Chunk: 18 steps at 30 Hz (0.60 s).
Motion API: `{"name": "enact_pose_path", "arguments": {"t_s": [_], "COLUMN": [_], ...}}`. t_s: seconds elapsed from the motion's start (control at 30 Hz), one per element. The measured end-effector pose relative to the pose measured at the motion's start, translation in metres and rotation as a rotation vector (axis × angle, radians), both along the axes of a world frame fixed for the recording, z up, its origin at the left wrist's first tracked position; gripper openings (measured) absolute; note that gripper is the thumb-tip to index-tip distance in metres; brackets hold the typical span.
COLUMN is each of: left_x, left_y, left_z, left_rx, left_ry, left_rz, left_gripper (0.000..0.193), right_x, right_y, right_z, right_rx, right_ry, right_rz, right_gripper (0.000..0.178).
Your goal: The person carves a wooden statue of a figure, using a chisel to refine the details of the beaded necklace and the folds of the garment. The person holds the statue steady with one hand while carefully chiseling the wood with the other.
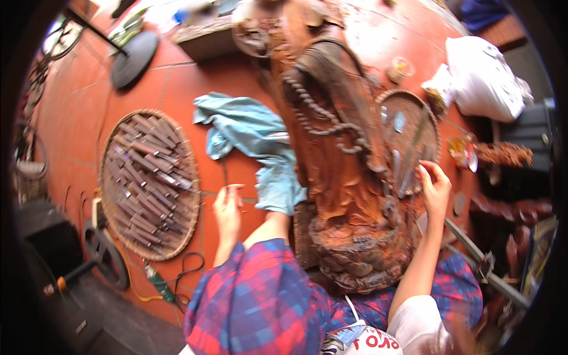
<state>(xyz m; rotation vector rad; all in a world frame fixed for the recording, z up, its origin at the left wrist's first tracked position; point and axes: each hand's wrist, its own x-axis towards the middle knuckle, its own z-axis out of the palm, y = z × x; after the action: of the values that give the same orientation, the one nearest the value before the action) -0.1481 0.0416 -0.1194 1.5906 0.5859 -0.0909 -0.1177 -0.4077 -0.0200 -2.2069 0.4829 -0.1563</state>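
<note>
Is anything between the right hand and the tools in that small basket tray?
Nothing visible blocks it. The right hand is already at the near rim of the small woven tray, fingers touching the tools lying in it. The carved wooden statue stands just to the left of the tray, beside the hand and not across its path.

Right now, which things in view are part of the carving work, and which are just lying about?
In use:
- wooden carving
- thin tool held in left hand
- small basket of tools, right hand reaching into it
- large basket of chisels

Lying about:
- blue cloth
- white sack
- round black stand base
- cable
</note>
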Motion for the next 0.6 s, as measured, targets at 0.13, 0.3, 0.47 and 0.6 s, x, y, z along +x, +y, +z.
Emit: {"name": "enact_pose_path", "arguments": {"t_s": [0.13, 0.3, 0.47, 0.6], "left_x": [0.008, -0.009, -0.015, -0.019], "left_y": [-0.025, -0.023, -0.027, -0.019], "left_z": [0.009, 0.004, 0.02, 0.045], "left_rx": [-0.11, -0.178, -0.184, -0.101], "left_ry": [0.047, 0.095, 0.118, 0.224], "left_rz": [-0.028, -0.07, -0.132, -0.097], "left_gripper": [0.03, 0.031, 0.031, 0.029], "right_x": [0.002, 0.084, 0.183, 0.264], "right_y": [-0.012, -0.027, -0.031, -0.046], "right_z": [-0.025, -0.05, -0.083, -0.149], "right_rx": [0.102, -0.102, -0.394, -0.575], "right_ry": [0.04, 0.009, -0.036, -0.135], "right_rz": [0.03, 0.116, 0.18, 0.233], "right_gripper": [0.015, 0.018, 0.017, 0.016]}}
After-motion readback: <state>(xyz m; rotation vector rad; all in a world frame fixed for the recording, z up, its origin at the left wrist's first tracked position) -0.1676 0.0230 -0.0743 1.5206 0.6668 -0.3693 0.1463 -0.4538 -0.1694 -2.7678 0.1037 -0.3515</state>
